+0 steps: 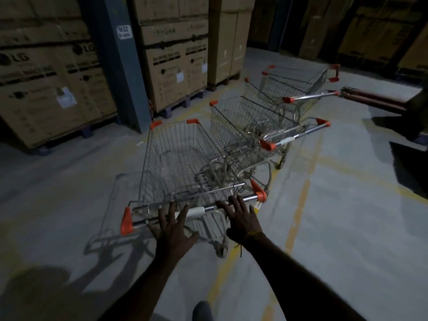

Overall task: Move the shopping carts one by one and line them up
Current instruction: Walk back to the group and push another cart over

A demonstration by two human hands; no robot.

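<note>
A wire shopping cart point(180, 163) with orange corner caps stands right in front of me on the concrete floor. Its handle bar point(196, 210) runs across at hand height. My left hand point(172, 224) is spread, fingers straight, over the left half of the bar. My right hand point(242, 217) is also spread with its fingertips at the right half of the bar. Neither hand curls round it. To its right a second cart point(240, 133) stands beside it, a third cart point(273, 100) behind that, and a fourth cart point(301, 77) farthest back.
Stacked cardboard boxes on pallets point(46, 84) line the left and back, with a blue steel post point(113, 54) between them. A pallet jack handle point(375, 100) reaches in from the right. Yellow floor lines point(298, 212) run along the aisle.
</note>
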